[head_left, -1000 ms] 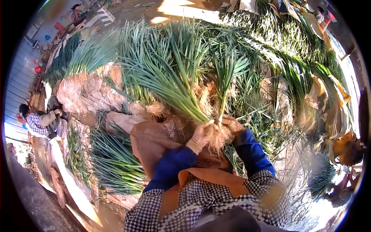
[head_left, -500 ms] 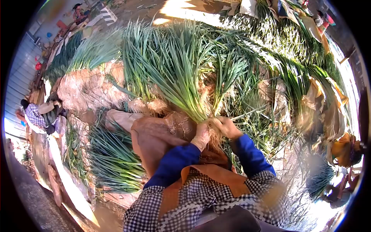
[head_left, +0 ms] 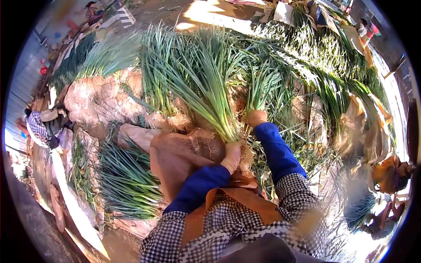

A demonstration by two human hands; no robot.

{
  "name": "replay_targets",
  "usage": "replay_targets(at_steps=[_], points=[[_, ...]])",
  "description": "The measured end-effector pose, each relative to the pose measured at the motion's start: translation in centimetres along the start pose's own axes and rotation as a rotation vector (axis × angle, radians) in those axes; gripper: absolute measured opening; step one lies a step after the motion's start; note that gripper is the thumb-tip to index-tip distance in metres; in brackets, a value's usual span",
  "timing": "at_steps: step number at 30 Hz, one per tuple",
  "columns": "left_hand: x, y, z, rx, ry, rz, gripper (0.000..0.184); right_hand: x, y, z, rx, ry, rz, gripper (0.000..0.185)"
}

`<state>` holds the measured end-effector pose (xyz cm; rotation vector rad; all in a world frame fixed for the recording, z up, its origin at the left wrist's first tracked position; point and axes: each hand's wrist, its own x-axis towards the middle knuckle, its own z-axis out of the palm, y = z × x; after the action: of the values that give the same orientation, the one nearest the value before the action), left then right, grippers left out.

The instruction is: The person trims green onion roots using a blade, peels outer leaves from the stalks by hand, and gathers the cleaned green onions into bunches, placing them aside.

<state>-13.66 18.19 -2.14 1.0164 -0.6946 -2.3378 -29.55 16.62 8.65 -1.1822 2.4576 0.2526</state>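
My left hand (head_left: 233, 154) is wrapped round the root end of a large bunch of green onions (head_left: 215, 109). The leaves of that bunch fan up and to the left, and pale stringy roots (head_left: 246, 160) hang beside my fingers. Farther forward and to the right, my right hand (head_left: 255, 117) is closed round the stems of a smaller clump of green onions (head_left: 262, 87), its fingers partly hidden from above. A brown cover (head_left: 175, 153) with loose root bits lies over my lap.
More green onions lie in a pile (head_left: 129, 179) at left and a long heap (head_left: 324, 83) at right. Brown sacking (head_left: 103, 98) and root clusters (head_left: 177, 120) sit ahead. One person (head_left: 44, 125) works at far left, another (head_left: 390, 175) at far right.
My right hand has left the side of my left hand and moved forward, up onto the stems of the smaller clump. My left hand keeps its grip, shifted slightly.
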Motion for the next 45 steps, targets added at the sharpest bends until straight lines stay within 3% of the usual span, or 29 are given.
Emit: replay_targets(at_steps=[2, 3, 4, 6, 7, 8, 9, 11, 12, 13, 15, 16, 17, 18, 20, 22, 24, 26, 28, 29, 30, 33, 34, 36, 38, 39, 42, 44, 45], points=[[-0.9, 0.6, 0.9, 0.04, 0.059, 0.031, 0.014, 1.5, -1.2, 2.4, 0.014, 0.252, -0.062, 0.045], [-0.7, 0.7, 0.9, 0.035, 0.058, 0.031, 0.014, 1.3, -1.2, 2.4, 0.086, 0.179, 0.005, 0.041], [0.3, -0.2, 0.2, -0.059, 0.021, 0.04, 0.013, 0.7, -1.2, 2.7, 0.174, 0.248, 0.022, 0.037], [1.0, -1.2, -0.3, -0.15, -0.012, 0.035, 0.011, -1.3, -2.1, 3.7, 0.006, 0.206, -0.07, 0.032], [1.1, -1.4, -0.5, -0.173, -0.014, 0.041, 0.011, -2.1, -1.7, 6.7, 0.059, 0.423, -0.22, 0.031], [1.2, -1.3, -0.7, -0.195, -0.021, 0.052, 0.011, -6.2, -2.7, 4.7, 0.21, 0.426, -0.474, 0.028], [0.5, -0.7, -1.1, -0.241, -0.06, -0.092, 0.011, -7.7, -2.3, 5.3, 0.441, 0.457, -0.408, 0.031], [-0.5, 1.5, -0.4, -0.141, -0.05, -0.105, 0.012, -13.9, -1.3, 2.6, 1.004, 0.354, -0.348, 0.019], [-0.9, 2.0, -0.1, -0.044, -0.039, -0.122, 0.014, -16.0, 0.8, 2.2, 1.067, 0.202, -0.265, 0.021], [-0.2, 0.8, -0.1, -0.024, -0.011, 0.091, 0.009, -17.3, 3.3, 2.9, 1.191, 0.201, -0.32, 0.026], [0.7, 0.2, -0.5, -0.12, -0.036, 0.054, 0.01, -18.8, 8.5, 5.0, 1.182, 0.257, -0.092, 0.026], [0.8, 0.2, -0.6, -0.211, -0.054, 0.019, 0.016, -19.0, 11.4, 6.5, 0.999, 0.233, -0.011, 0.031], [0.6, 0.4, -0.4, -0.203, -0.039, 0.045, 0.018, -18.1, 16.0, 11.3, 0.395, 0.221, 0.161, 0.035], [0.0, 0.5, -0.1, -0.204, -0.042, 0.039, 0.018, -17.3, 18.7, 13.8, -0.081, -0.113, 0.219, 0.036], [-0.8, 1.3, 0.9, -0.152, -0.024, 0.097, 0.02, -15.2, 17.3, 13.4, 0.04, 0.193, 0.168, 0.035], [1.2, -1.0, -0.6, -0.115, -0.034, 0.036, 0.013, -11.8, 10.6, 7.5, 0.309, 0.424, 0.031, 0.037], [-0.4, 0.5, 0.6, -0.044, 0.011, 0.116, 0.02, -6.4, 5.9, 5.1, 0.536, 0.419, -0.034, 0.038], [0.5, -0.4, 0.0, -0.152, 0.028, 0.113, 0.02, -1.1, 3.2, 4.3, 0.746, 0.229, -0.082, 0.035], [1.2, -0.8, -0.7, -0.021, 0.031, 0.097, 0.02, 4.7, 3.1, 8.0, 1.111, 0.083, -0.207, 0.034], [1.6, -0.8, -0.9, -0.025, 0.033, 0.11, 0.02, 5.6, 1.9, 7.7, 1.351, 0.054, -0.115, 0.033], [2.1, -0.8, -1.0, -0.078, 0.057, 0.113, 0.02, 5.6, 1.2, 7.9, 1.307, 0.118, 0.052, 0.036], [2.2, -1.0, -0.9, -0.185, 0.021, 0.09, 0.02, 2.9, -0.7, 9.3, 0.816, 0.652, 0.093, 0.041], [2.1, -0.9, -1.1, -0.229, -0.049, 0.081, 0.019, 1.0, -1.3, 8.6, 0.744, 0.625, 0.091, 0.037], [0.5, 0.8, -0.5, -0.208, -0.058, 0.062, 0.018, -2.0, -1.6, 9.8, 1.151, 0.41, -0.034, 0.03], [-1.0, 2.3, 0.4, -0.199, -0.087, 0.034, 0.017, -10.7, -1.4, 5.4, 1.375, 0.105, -0.249, 0.027], [-1.0, 2.9, 0.0, -0.255, -0.167, -0.129, 0.011, -12.9, -0.2, 6.2, 1.353, 0.144, -0.276, 0.028], [-0.9, 2.7, 0.6, -0.299, -0.097, -0.127, 0.008, -17.6, 6.7, 6.2, 1.532, 0.295, -0.269, 0.028], [2.4, -0.5, -1.4, -0.3, -0.093, -0.075, 0.007, -18.0, 13.5, 7.7, 1.436, 0.25, 0.114, 0.031], [2.6, -1.0, -1.5, -0.302, -0.094, -0.05, 0.007, -16.8, 18.6, 11.8, 0.684, 0.178, 0.26, 0.031]])
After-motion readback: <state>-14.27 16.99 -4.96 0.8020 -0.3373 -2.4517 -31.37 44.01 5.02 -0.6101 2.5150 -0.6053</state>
